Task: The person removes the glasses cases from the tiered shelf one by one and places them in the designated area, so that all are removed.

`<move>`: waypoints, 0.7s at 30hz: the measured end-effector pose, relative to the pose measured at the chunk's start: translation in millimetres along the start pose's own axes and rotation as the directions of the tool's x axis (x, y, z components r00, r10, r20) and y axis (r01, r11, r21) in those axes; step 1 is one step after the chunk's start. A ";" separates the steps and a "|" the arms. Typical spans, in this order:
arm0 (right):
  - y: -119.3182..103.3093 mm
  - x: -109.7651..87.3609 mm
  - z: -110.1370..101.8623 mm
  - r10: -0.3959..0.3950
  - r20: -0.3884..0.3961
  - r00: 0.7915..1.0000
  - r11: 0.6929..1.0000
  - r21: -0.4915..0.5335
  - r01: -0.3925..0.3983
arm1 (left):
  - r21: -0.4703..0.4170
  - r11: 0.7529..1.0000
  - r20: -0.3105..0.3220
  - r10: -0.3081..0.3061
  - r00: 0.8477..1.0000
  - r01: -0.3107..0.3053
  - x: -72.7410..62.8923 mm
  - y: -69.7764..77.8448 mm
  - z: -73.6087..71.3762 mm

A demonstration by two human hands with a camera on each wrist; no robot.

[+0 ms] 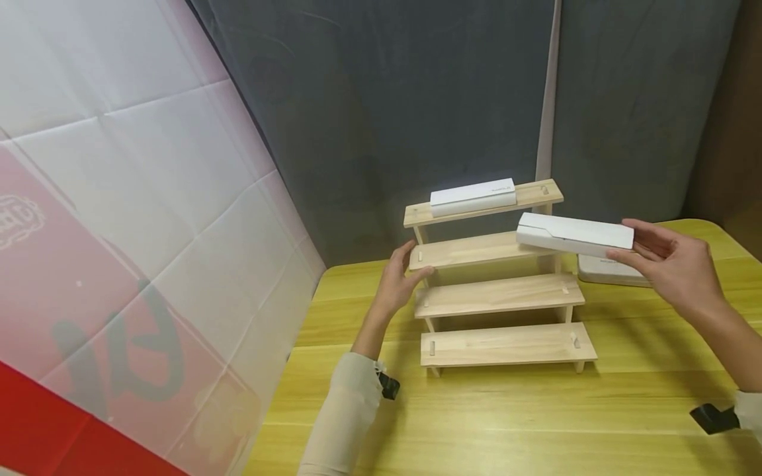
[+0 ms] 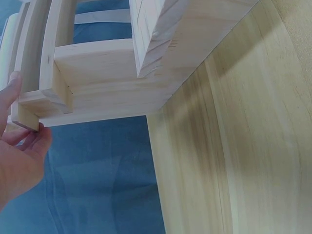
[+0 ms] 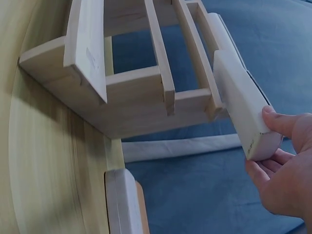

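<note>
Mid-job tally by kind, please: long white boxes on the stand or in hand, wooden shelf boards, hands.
Long white boxes: 2
Wooden shelf boards: 4
Hands: 2
Total: 8

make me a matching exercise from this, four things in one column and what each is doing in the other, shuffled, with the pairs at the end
1. left hand
2. dark cloth
3. wooden rack
4. right hand

A. stands on the table
B. grips the end of a shelf
C. holds a white box
D. hangs at the back

Pairs: 1-B, 2-D, 3-A, 4-C
</note>
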State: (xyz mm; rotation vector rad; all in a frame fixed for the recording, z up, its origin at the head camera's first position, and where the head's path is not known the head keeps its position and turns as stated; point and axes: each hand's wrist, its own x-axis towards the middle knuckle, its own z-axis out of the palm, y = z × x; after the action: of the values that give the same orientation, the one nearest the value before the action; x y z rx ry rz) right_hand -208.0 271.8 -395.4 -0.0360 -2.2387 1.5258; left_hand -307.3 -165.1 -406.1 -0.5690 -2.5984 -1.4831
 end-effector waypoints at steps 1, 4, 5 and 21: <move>1.1 -0.4 -1.6 0.005 -0.005 1.000 1.000 -0.004 -0.005 | -0.002 1.000 0.002 -0.001 1.000 0.001 -0.1 0.2 0.1; 4.1 -1.0 -6.2 0.020 -0.021 1.000 1.000 -0.016 -0.021 | -0.006 1.000 0.003 -0.001 1.000 0.001 0.2 0.4 0.1; 5.1 -1.1 -7.7 0.023 -0.027 0.999 0.999 -0.022 -0.024 | -0.007 1.000 0.003 0.000 1.000 0.000 0.2 0.6 0.0; 22.4 -3.2 -30.1 0.010 -0.086 0.996 0.999 0.031 -0.008 | 0.013 1.000 -0.006 0.021 1.000 -0.021 1.7 -1.6 0.3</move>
State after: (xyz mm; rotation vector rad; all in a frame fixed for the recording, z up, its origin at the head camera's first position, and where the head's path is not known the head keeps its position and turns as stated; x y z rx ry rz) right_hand -199.1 306.3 -407.3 -0.1011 -2.1507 1.5331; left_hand -309.4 -165.1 -407.0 -0.5875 -2.5870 -1.4588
